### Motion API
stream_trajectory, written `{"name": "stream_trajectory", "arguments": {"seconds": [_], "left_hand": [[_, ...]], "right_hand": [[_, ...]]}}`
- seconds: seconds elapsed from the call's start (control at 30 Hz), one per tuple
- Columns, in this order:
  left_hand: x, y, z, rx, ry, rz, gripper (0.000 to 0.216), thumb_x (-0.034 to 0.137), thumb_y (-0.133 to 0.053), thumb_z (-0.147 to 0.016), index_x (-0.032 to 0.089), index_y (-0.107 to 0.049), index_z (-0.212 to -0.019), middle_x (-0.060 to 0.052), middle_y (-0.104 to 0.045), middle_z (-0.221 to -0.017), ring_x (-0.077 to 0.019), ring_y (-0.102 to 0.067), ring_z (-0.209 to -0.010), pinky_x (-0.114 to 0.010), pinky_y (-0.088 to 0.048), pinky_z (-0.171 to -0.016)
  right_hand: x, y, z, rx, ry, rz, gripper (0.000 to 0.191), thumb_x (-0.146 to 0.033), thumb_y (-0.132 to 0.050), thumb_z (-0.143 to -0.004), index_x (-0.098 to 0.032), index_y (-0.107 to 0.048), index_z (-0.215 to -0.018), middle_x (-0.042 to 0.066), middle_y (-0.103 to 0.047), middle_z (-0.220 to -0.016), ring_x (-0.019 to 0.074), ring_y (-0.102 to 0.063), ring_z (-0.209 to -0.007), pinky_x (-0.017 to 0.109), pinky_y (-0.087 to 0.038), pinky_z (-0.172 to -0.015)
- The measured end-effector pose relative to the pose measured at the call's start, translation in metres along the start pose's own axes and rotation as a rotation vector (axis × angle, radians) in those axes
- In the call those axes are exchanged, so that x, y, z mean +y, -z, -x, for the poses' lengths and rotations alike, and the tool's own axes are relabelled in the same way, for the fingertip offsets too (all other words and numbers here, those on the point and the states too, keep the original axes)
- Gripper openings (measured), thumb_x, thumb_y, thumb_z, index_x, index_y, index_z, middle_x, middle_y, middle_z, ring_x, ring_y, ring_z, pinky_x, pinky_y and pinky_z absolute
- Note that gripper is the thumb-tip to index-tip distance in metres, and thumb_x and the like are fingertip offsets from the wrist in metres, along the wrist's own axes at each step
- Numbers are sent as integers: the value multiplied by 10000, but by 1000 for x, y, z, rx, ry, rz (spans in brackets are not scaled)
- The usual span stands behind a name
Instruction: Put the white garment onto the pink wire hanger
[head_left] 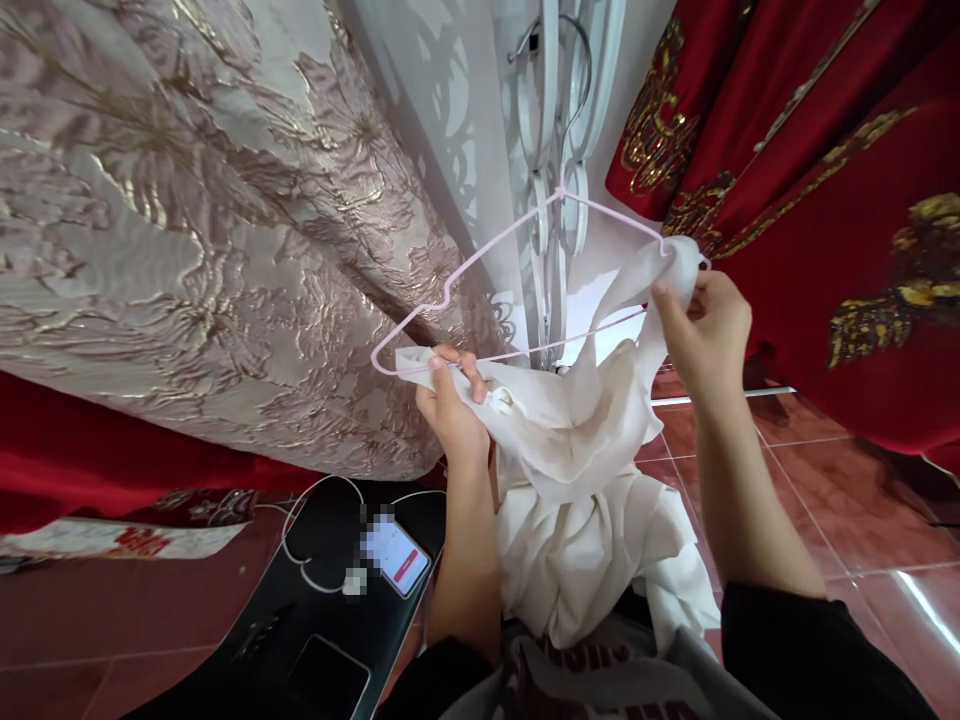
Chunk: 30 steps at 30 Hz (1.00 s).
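Garment pinched by left hand and right hand partly hides pink hanger.

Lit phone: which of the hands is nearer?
Left. The left hand is above and slightly right of the lit phone in the picture; the right hand is higher and much farther right.

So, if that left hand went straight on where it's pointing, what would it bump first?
Besides the white garment it holds, the left hand would probably meet the pink hanger first, then the shiny floral fabric behind; depth is hard to judge.
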<state>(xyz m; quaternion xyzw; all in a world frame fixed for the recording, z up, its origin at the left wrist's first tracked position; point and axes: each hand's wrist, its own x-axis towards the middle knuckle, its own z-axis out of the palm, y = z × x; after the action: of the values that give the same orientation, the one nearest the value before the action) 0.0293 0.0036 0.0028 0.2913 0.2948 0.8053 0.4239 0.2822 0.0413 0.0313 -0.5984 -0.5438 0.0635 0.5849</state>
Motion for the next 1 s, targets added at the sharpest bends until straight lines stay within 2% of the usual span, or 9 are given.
{"name": "stream_trajectory", "arguments": {"seconds": [0.13, 0.3, 0.4, 0.53, 0.6, 0.7, 0.8, 0.9, 1.0], "left_hand": [[0, -2, 1, 4, -13, -34, 369, 477, -762, -864, 179, -551, -813, 48, -537, -633, -41, -361, -400, -184, -266, -407], [3, 4, -6, -12, 2, -73, 376, 493, -756, -865, 177, -558, -816, 44, -534, -638, -42, -365, -403, -191, -267, -410], [5, 10, -12, -32, 27, -67, 369, 482, -769, -858, 175, -568, -824, 45, -526, -628, -44, -367, -401, -192, -254, -405], [9, 14, -16, -51, 43, -69, 357, 471, -771, -861, 172, -578, -830, 37, -542, -641, -42, -372, -402, -189, -257, -403], [8, 13, -16, -55, 48, -60, 370, 475, -785, -848, 169, -578, -829, 34, -552, -650, -37, -377, -400, -183, -258, -402], [4, 10, -13, -50, 79, -24, 382, 470, -810, -823, 166, -580, -832, 32, -567, -656, -32, -377, -397, -173, -255, -397], [-2, 5, -9, -38, 137, 14, 381, 458, -822, -810, 167, -577, -828, 37, -565, -659, -26, -362, -393, -168, -247, -386], [-5, 3, -7, -27, 149, 38, 380, 449, -826, -806, 170, -570, -822, 45, -551, -661, -20, -351, -391, -166, -245, -382], [-4, 4, -6, -25, 139, 18, 371, 460, -804, -827, 176, -565, -829, 43, -554, -675, -20, -347, -392, -169, -247, -385]], "right_hand": [[-21, -1, -9, -125, -81, -58, 252, -279, -670, -843, -177, -529, -661, -29, -428, -584, 75, -362, -575, 272, -287, -563], [-47, 11, -29, -223, -421, -598, 235, -144, -433, -894, -176, -521, -679, -27, -429, -587, 52, -350, -516, 282, -257, -530], [-52, 33, -46, -343, -496, -716, 372, -62, -230, -922, -192, -453, -655, -47, -371, -587, 15, -194, -448, 287, -163, -486], [-37, 62, -53, -209, -579, -741, 454, -26, -96, -949, -193, -390, -646, -55, -355, -645, -1, -25, -449, 287, -67, -450], [-23, 67, -44, -134, -643, -701, 445, -70, -135, -973, -202, -391, -633, -58, -326, -615, 0, -20, -431, 307, -47, -440], [-5, 61, -13, -107, -632, -668, 333, -223, -386, -962, -228, -392, -630, -73, -247, -527, 26, -86, -386, 338, -40, -441], [-7, 45, 25, -38, -550, -737, 279, -413, -626, -833, -228, -461, -705, -43, -380, -520, 62, -239, -396, 317, -129, -433], [-22, 31, 49, -117, -548, -756, 334, -522, -634, -831, -207, -590, -934, -11, -556, -619, 69, -272, -418, 295, -214, -455], [-32, 28, 52, -122, -501, -758, 301, -493, -598, -862, -207, -616, -955, -44, -479, -547, 73, -222, -406, 279, -162, -449]]}}
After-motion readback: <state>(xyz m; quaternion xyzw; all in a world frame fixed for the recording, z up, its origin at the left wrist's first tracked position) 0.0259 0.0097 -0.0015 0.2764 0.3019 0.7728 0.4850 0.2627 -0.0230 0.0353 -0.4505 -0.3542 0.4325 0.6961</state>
